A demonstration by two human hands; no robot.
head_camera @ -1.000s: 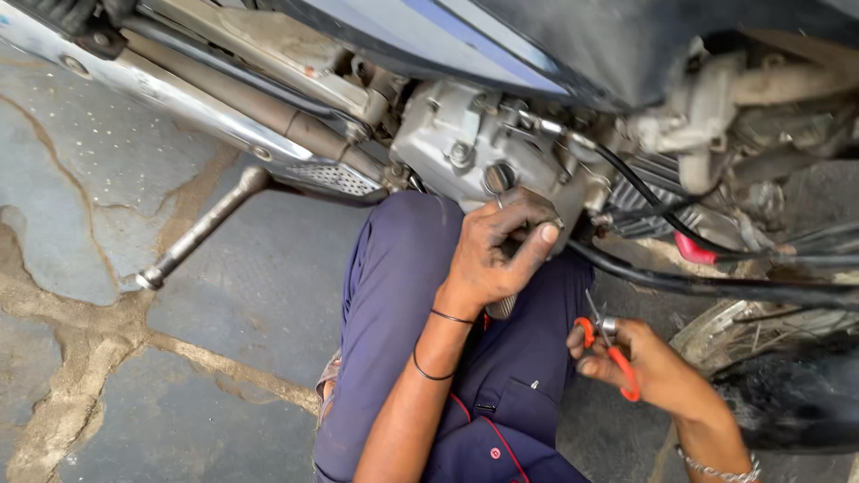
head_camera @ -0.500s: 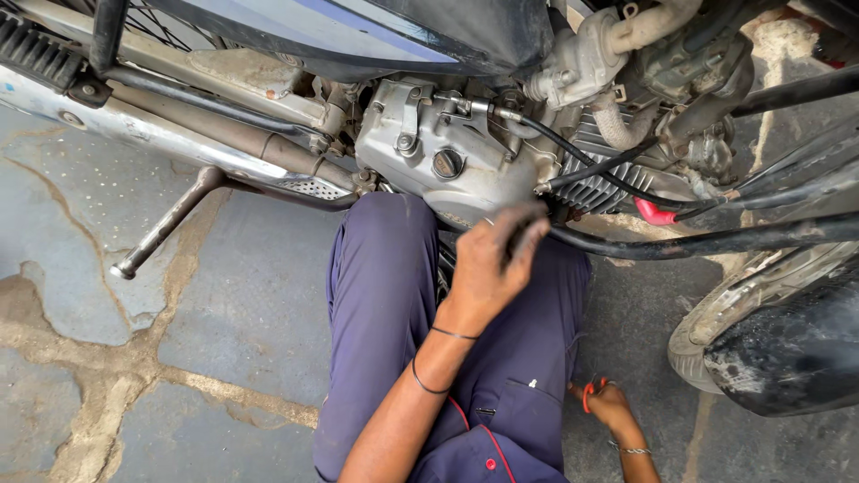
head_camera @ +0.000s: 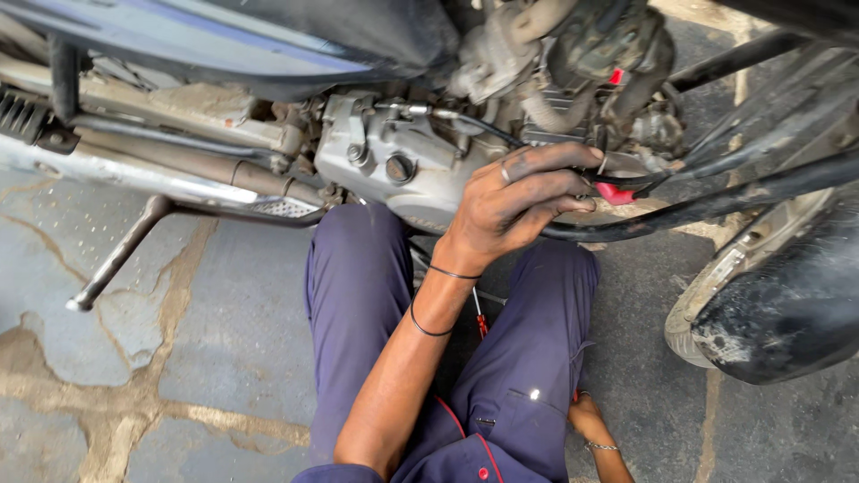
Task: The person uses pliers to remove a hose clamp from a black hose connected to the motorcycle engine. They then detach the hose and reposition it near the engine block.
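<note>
Here the left hand (head_camera: 519, 201) was raised against the motorcycle engine case (head_camera: 394, 165), fingers (head_camera: 555, 161) spread and extended, tips touching a black cable (head_camera: 716, 204) and a red connector (head_camera: 616, 193) just right of the case. The right hand (head_camera: 589, 419) lay low beside the right thigh, well below the case; its grip could not be determined. A red-handled screwdriver (head_camera: 480, 320) lay between the legs.

Dull cast-metal engine case (head_camera: 403, 170) (grimy), matt cloth trousers (head_camera: 358, 304).
</note>
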